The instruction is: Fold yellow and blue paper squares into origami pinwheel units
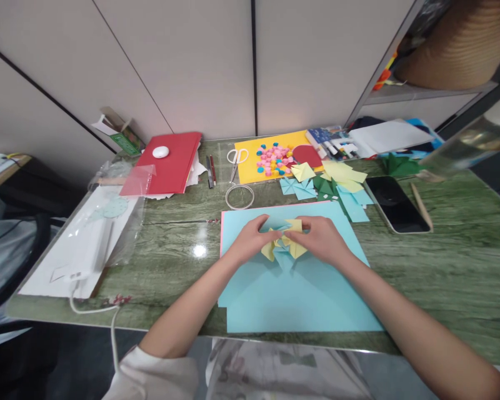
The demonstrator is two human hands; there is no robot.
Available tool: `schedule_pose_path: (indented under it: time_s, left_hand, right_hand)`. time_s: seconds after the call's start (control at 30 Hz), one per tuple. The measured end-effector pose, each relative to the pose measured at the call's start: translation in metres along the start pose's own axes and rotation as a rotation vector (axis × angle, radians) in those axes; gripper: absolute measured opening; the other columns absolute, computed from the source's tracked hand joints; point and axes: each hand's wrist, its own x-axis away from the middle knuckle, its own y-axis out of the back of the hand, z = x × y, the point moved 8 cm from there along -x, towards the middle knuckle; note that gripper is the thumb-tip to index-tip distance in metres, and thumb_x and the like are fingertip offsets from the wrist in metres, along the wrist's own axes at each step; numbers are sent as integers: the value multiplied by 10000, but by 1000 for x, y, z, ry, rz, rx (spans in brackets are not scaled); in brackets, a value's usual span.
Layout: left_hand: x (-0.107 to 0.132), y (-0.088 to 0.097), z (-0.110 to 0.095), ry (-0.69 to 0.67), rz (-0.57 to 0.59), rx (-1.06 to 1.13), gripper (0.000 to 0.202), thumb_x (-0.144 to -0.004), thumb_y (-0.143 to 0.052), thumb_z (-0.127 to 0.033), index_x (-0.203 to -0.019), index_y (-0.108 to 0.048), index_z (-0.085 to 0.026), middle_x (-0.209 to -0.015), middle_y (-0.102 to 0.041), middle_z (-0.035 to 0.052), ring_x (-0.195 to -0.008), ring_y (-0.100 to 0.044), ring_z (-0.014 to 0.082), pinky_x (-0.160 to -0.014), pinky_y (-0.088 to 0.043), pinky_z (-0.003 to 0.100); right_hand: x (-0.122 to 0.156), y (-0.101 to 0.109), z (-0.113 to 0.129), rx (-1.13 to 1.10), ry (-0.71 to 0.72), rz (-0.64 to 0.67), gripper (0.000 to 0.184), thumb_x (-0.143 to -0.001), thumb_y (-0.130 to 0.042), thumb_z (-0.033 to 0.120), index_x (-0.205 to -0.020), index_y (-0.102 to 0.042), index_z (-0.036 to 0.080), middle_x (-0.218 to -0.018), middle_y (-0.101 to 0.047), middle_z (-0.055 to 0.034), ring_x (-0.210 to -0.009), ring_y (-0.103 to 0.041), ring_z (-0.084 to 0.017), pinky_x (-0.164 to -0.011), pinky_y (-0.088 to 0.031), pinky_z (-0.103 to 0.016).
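Between my hands is a folded paper piece (pixel 284 256) made of yellow and light blue folds, shaped somewhat like a flower. My left hand (pixel 252 239) pinches its left side, thumb on top. On the right side my right hand (pixel 321 236) grips it the same way, and both thumbs nearly meet at its middle. The fingertips behind the paper are partly hidden. Beneath lies a large light blue sheet (pixel 300 305), with a pink edge showing at its left. Past my hands are loose folded papers in yellow (pixel 345 175), light blue (pixel 354 205) and dark green (pixel 325 188).
White scissors (pixel 235 161) and a clear ring of tape (pixel 240 197) lie beyond the sheet. Pink, blue and yellow bits (pixel 275 159) rest on yellow paper (pixel 245 176). A phone (pixel 395 204) is at right; a red folder (pixel 170 166) and white power strip (pixel 94 244) are at left.
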Motion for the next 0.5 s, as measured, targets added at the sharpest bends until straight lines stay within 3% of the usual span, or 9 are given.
schedule_pose_path:
  time_s: [0.13,0.3,0.5]
  left_hand:
    - [0,-5,2,25,56,103,153,-707,-575,-235,-839,-583,-158,-771,-591,10,-711,-525,145,-643,-399,239]
    - [-1,-3,0,-13,32,99,149,-707,-567,-215,-843,-589,-158,-781,-593,9,-727,-524,143,-658,-399,236]
    - [-3,6,6,2,-87,-7,199,-717,-579,-292,-851,-602,-146,-798,-620,28,-732,-538,163,-674,-421,275]
  right_hand:
    - [-1,2,5,104,60,-17,221,-740,-525,339,-585,-523,181,-527,-504,45,-532,-430,-101,-517,-268,-229]
    - [-1,4,14,204,137,-80,166,-762,-513,319,-677,-561,186,-615,-564,15,-615,-480,-129,-624,-295,-254]
    - [0,1,8,58,68,-25,218,-739,-514,390,-654,-550,192,-632,-602,15,-592,-498,-129,-562,-317,-237]
